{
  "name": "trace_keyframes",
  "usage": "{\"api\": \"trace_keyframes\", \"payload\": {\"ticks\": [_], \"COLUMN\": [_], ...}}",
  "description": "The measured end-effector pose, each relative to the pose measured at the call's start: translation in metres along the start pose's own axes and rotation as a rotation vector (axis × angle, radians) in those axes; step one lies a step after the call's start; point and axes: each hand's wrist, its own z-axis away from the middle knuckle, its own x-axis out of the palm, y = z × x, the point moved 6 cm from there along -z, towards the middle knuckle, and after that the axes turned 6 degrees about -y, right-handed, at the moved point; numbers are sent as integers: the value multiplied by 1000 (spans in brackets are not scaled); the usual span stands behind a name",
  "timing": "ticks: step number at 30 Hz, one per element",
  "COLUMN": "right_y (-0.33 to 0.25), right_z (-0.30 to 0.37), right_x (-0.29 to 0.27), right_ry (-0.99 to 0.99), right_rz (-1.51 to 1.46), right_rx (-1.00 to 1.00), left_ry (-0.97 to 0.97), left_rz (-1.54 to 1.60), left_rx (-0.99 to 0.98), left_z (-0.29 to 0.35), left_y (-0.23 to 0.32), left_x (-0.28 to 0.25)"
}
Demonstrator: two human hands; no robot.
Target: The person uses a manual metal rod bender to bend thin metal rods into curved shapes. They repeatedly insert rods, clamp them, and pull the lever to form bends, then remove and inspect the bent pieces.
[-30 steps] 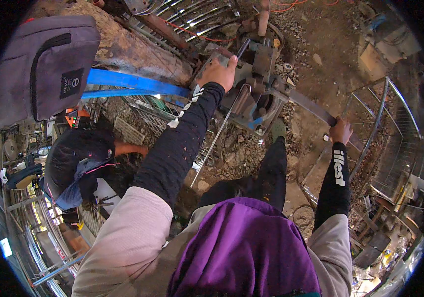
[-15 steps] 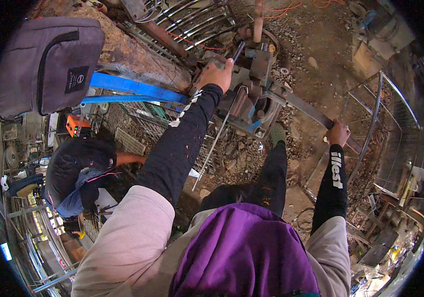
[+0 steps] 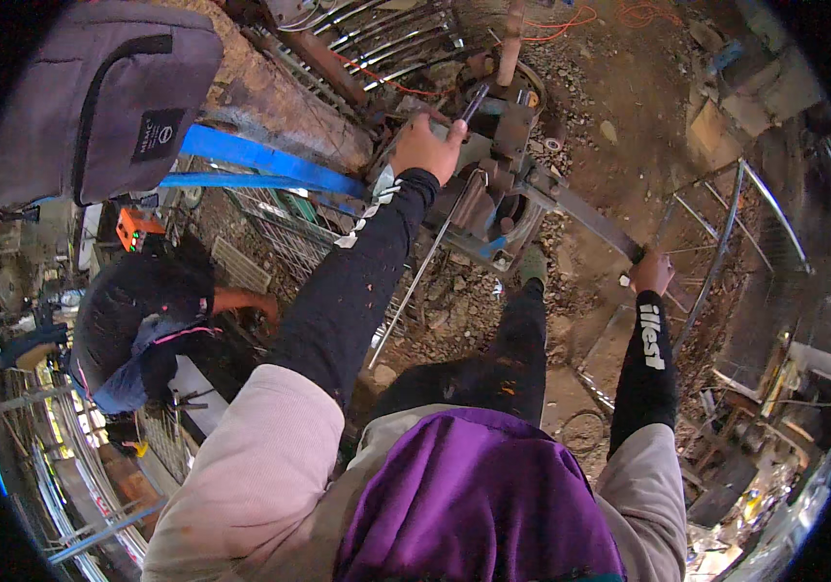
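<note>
The left hand [image 3: 427, 145] is stretched far out from the body and rests on the top of a rusty bar-bending machine [image 3: 493, 189], its fingers curled down over a thin steel rod [image 3: 425, 264] that runs from under the palm back toward the person's legs. Whether the fingers fully close round the rod I cannot tell from here. Just beyond that hand sits a dark short handle [image 3: 472, 100], and to its left a blue strap [image 3: 260, 160] crosses a rough log [image 3: 280, 102]. The right hand [image 3: 650, 274] is wrapped tight around the end of a long flat lever [image 3: 585, 215], which runs from that fist up to the machine. Well left of both hands, a grey backpack [image 3: 95, 97] hangs, and another person in a dark cap [image 3: 134, 315] crouches below it.
</note>
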Motion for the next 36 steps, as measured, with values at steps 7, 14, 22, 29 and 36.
{"api": "trace_keyframes", "payload": {"ticks": [7,14,22,29,36], "right_y": [-8,-58,-106,-186,-274], "right_z": [-32,-160,-241,-151,-49], "right_x": [-10,-51,-68,-181,-176], "right_ry": [-71,-78,-165,-152,-251], "right_rz": [14,59,269,-786,-2300], "right_rx": [-46,-267,-427,-783,-163], "left_ry": [-219,-512,-161,-94,-31], "left_rz": [61,697,285,484,199], "left_rx": [156,7,131,108,-367], "left_z": [-40,-78,-83,-43,178], "left_y": [-13,31,41,17,-93], "left_x": [25,48,50,18,-10]}}
